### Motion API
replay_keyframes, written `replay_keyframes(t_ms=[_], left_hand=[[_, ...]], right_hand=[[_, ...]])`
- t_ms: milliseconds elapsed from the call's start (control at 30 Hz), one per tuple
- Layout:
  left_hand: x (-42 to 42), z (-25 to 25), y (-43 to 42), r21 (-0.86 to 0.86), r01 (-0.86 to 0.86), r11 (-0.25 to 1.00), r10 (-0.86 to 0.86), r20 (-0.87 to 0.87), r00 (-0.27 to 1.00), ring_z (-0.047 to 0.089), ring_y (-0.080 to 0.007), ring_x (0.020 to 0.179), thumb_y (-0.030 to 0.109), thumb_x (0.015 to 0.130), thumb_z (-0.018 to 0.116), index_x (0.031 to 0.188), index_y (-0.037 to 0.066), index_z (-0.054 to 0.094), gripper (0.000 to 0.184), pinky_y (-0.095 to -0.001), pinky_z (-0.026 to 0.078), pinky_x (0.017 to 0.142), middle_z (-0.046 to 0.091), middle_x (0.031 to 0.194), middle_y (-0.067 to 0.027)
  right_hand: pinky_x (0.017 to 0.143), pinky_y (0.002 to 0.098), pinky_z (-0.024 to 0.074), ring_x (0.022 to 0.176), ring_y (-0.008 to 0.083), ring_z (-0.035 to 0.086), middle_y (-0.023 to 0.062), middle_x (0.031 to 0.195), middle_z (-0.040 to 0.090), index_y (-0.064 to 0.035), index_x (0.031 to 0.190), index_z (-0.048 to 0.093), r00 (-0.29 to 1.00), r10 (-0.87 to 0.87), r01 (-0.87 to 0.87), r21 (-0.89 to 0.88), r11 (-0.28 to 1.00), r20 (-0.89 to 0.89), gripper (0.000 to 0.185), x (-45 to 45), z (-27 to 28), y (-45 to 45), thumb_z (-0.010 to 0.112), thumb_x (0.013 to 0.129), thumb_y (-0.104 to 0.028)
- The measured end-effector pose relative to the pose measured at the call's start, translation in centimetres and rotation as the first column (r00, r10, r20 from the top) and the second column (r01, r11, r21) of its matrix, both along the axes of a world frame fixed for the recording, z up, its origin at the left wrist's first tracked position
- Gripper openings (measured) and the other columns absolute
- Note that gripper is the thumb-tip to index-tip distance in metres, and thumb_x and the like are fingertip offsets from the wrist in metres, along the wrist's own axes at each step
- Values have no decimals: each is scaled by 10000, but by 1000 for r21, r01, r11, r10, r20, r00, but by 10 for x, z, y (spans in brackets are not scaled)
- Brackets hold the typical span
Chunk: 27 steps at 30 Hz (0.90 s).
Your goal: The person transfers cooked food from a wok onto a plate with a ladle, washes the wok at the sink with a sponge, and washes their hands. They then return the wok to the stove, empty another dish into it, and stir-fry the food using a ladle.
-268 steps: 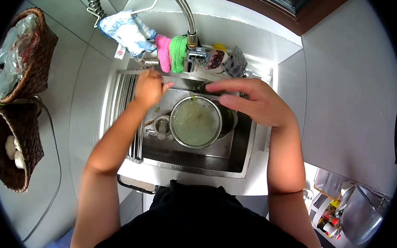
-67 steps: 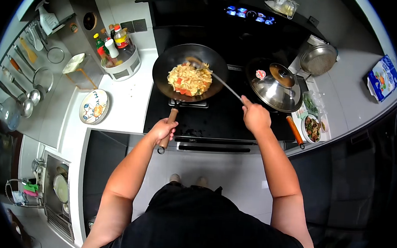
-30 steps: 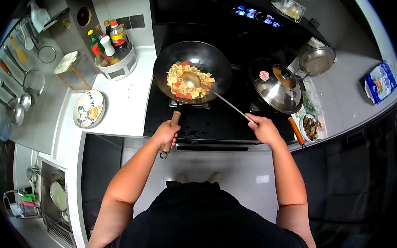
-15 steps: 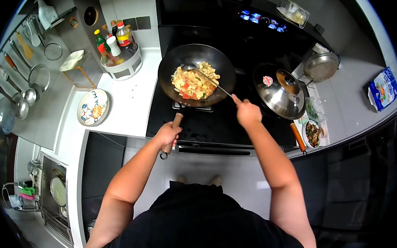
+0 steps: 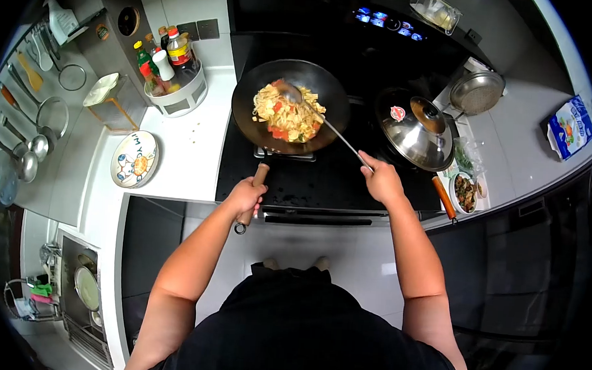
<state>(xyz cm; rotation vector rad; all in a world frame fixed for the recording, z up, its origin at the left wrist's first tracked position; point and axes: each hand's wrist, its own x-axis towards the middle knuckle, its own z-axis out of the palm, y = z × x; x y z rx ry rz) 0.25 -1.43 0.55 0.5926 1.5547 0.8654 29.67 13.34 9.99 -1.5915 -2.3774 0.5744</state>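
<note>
A dark wok (image 5: pixel 246 115) sits on the left burner of the black stove, holding a pile of chopped food (image 5: pixel 291 121) with pale yellow and red pieces. My left hand (image 5: pixel 245 196) is wrapped round the wok's wooden handle (image 5: pixel 261 174), whose metal ring end sticks out below the fist. In my right hand (image 5: pixel 382 181) is the shaft of a metal ladle (image 5: pixel 339 135). The ladle's bowl rests on the food near the wok's centre, and its shaft slants down to the right. My right hand is over the stove, right of the wok.
A lidded pan (image 5: pixel 406 136) stands on the right burner, its wooden handle pointing toward me. Right of it is a bowl of dark chopped food (image 5: pixel 465 194). On the left counter are a decorated plate (image 5: pixel 135 160) and a white caddy (image 5: pixel 180 95) of bottles.
The ladle's bowl has shifted on the food, and my right hand has moved right and slightly down with its shaft. The food is rearranged. My left hand keeps its hold on the wok handle.
</note>
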Motion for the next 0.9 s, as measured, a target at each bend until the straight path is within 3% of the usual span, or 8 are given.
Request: replay_keyframes(t_ms=[100, 233, 333, 467, 600, 700, 800, 900], left_hand=[[1, -5, 1, 5, 0, 1000, 0, 12, 1000, 445, -98, 453, 189, 904, 566, 968, 99, 454, 157, -276, 414, 398, 472, 623, 7], [-1, 1, -1, -4, -1, 1000, 1, 8, 1000, 441, -97, 450, 187, 905, 564, 970, 99, 454, 155, -273, 411, 398, 472, 623, 7], [-5, 2, 1, 11, 7, 1000, -7, -6, 1000, 439, -96, 448, 188, 906, 562, 971, 100, 453, 154, -273, 411, 399, 471, 624, 8], [0, 4, 0, -12, -5, 1000, 4, -8, 1000, 438, -95, 448, 191, 909, 563, 971, 101, 453, 155, -272, 408, 397, 468, 623, 10], [-3, 0, 0, 2, -4, 1000, 4, 0, 1000, 437, -92, 449, 193, 911, 559, 972, 106, 453, 150, -271, 407, 398, 465, 619, 12], [-1, -3, 0, -1, 4, 1000, -4, -2, 1000, 436, -91, 450, 192, 910, 556, 971, 111, 453, 145, -270, 407, 401, 465, 618, 14], [0, -2, 1, -8, 1, 1000, -1, -12, 1000, 436, -91, 447, 194, 905, 557, 965, 112, 454, 144, -271, 408, 401, 467, 619, 16], [3, -1, 0, -5, -1, 1000, 1, -5, 1000, 436, -90, 446, 199, 900, 561, 962, 113, 455, 150, -272, 408, 401, 468, 620, 18]], right_hand=[[830, 447, 510, 939, 373, 631, 176, 1025, 667, -311, 1277, 574, 1000, 6, -6, -8, 1000, 31, 376, -18, 3, -2, 575, 906, -245], [831, 452, 517, 931, 358, 638, 159, 1024, 670, -298, 1276, 577, 956, 116, -130, 34, 991, 269, 366, -18, 16, 11, 542, 917, -238], [815, 447, 513, 911, 356, 638, 175, 964, 676, -296, 1280, 574, 962, 95, -113, 57, 992, 257, 367, -3, 42, 6, 549, 919, -238], [802, 428, 505, 885, 381, 633, 194, 953, 668, -259, 1256, 597, 989, 141, -143, -24, 989, -48, 352, 16, 10, 4, 581, 907, -214], [793, 425, 509, 885, 371, 636, 184, 974, 668, -262, 1247, 603, 991, 82, -76, -63, 995, 108, 346, 15, 22, -28, 588, 905, -213], [793, 423, 514, 879, 366, 639, 176, 970, 671, -260, 1251, 600, 995, 96, -93, -80, 992, 30, 352, 26, 21, -43, 590, 903, -212], [793, 421, 516, 883, 370, 638, 179, 975, 669, -245, 1255, 597, 980, 197, -197, -21, 980, 23, 354, 36, 12, -43, 587, 904, -207], [795, 425, 517, 893, 375, 636, 183, 989, 665, -227, 1254, 598, 983, 182, -179, -64, 982, 39, 349, 34, 12, -44, 576, 907, -193]])
